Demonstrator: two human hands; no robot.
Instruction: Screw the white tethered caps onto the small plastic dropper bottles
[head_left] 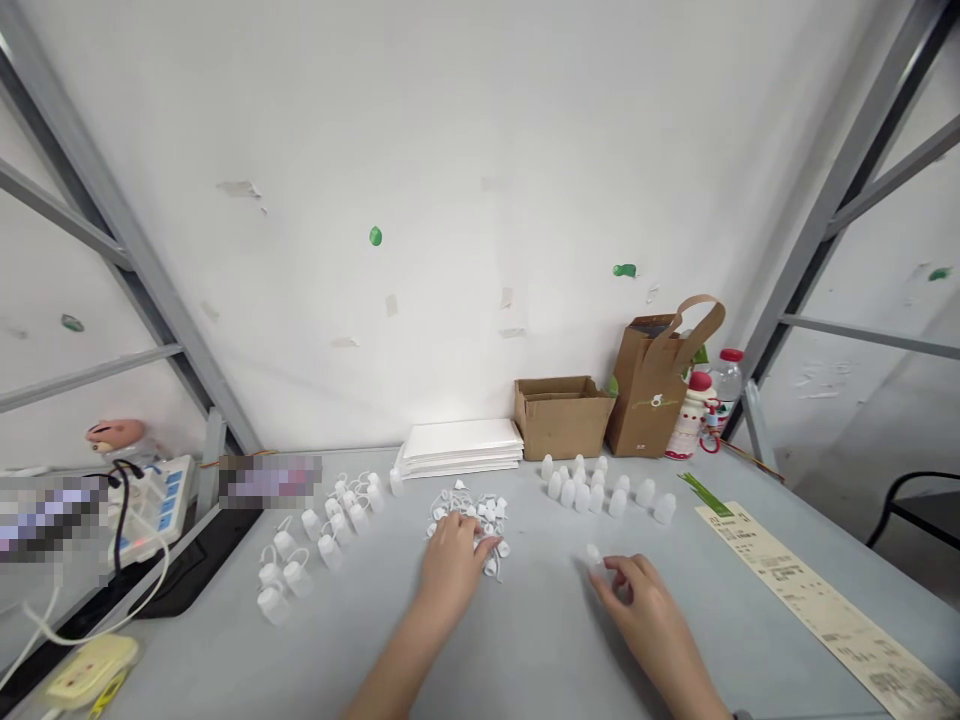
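My left hand [453, 560] reaches over a pile of small white looped caps [491, 510] at the middle of the grey table; its fingertips are among the caps, and whether they grip one is hidden. My right hand [637, 595] has its thumb and fingers closed on a small translucent cup [594, 553], held low over the table. Several similar translucent cups [582, 496] stand in a group behind it. On the left, several cups with white looped caps on them [330, 548] stand in loose rows.
White flat sheets [461, 445], an open cardboard box [564, 420], a brown paper bag [649, 400] and bottles [688, 415] line the wall. A long printed strip [810, 595] lies right; a power strip [161, 505] and cables lie left.
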